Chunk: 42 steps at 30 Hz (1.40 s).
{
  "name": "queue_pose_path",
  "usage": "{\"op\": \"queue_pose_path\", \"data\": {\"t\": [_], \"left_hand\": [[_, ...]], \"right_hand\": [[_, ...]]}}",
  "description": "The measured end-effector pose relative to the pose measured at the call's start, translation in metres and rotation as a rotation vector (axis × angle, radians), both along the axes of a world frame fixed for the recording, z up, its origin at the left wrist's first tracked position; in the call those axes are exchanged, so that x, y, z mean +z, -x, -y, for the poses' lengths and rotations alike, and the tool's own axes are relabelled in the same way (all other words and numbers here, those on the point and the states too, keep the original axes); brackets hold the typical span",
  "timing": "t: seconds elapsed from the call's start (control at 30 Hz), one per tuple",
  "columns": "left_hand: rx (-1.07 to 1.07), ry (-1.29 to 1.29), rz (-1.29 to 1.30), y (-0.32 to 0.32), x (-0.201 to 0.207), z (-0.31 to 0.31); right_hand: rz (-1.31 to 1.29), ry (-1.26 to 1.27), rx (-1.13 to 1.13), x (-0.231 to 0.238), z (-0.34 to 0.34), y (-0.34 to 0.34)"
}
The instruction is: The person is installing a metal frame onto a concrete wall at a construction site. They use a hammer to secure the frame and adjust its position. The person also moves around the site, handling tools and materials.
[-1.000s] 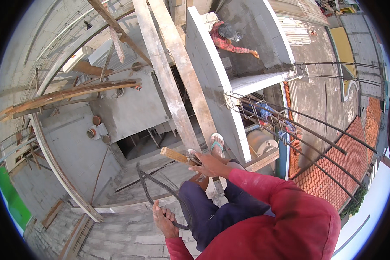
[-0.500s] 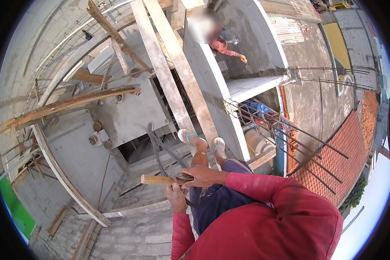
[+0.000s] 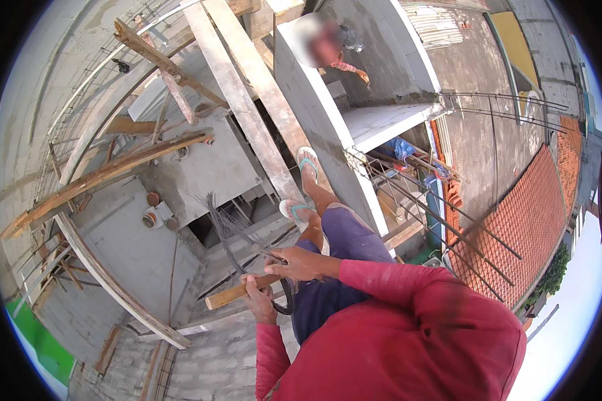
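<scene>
My left hand (image 3: 259,299) is closed round a short wooden piece (image 3: 226,297); its pale cut end sticks out to the left. A bundle of thin dark wires (image 3: 229,240) fans out beyond my hands, and its bent part runs down past my left fingers into a loop (image 3: 286,304) by my thigh. My right hand (image 3: 294,263) is closed just above the wood, where wire strands lead into its fingers. A narrow dark tip (image 3: 273,255) shows there; its kind cannot be made out. Both hands are in front of my lap.
Two long planks (image 3: 251,100) bridge the gap ahead, my sandalled feet at their near end. Rebar rods (image 3: 441,220) jut out at right beside a white block wall (image 3: 328,113). Another person (image 3: 328,50) works behind it. Timber beams (image 3: 107,177) cross the left, above a lower floor.
My right hand has lifted off the wood, which now tilts down to the left. My left hand has shifted slightly left. My feet have moved, and the co-worker's arm has lowered.
</scene>
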<state>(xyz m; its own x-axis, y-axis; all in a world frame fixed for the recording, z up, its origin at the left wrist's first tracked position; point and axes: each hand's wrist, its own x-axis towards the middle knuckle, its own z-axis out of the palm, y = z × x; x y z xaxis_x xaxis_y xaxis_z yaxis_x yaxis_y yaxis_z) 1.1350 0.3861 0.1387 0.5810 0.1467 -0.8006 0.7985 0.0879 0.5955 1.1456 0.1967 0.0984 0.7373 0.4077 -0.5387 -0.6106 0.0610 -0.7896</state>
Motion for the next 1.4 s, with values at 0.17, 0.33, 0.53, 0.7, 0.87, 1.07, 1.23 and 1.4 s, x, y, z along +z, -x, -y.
{"op": "queue_pose_path", "data": {"t": [0.17,0.33,0.53,0.7,0.87,1.07,1.23,1.4], "left_hand": [[-0.027,-0.226,-0.001,-0.030,-0.010,0.017],[-0.099,-0.360,0.037,-0.059,-0.024,0.033],[-0.005,-0.354,-0.009,-0.081,-0.026,0.057],[0.073,-0.202,-0.047,-0.099,-0.036,0.069],[0.071,-0.125,-0.090,-0.107,-0.073,0.081],[0.267,0.001,-0.176,-0.120,-0.131,0.078],[0.282,-0.033,-0.215,-0.113,-0.170,0.091],[0.248,-0.116,-0.188,-0.113,-0.186,0.081]], "right_hand": [[-0.110,0.083,-0.049,-0.027,0.058,-0.060],[-0.094,0.310,-0.171,-0.072,0.100,-0.085],[-0.045,0.586,-0.210,-0.121,0.145,-0.079],[-0.049,0.750,-0.268,-0.174,0.154,-0.098],[-0.007,0.772,-0.306,-0.230,0.158,-0.140],[0.007,0.873,-0.197,-0.328,0.149,-0.204],[0.133,0.955,-0.171,-0.438,0.132,-0.255],[0.230,1.029,-0.129,-0.541,0.106,-0.304]]}}
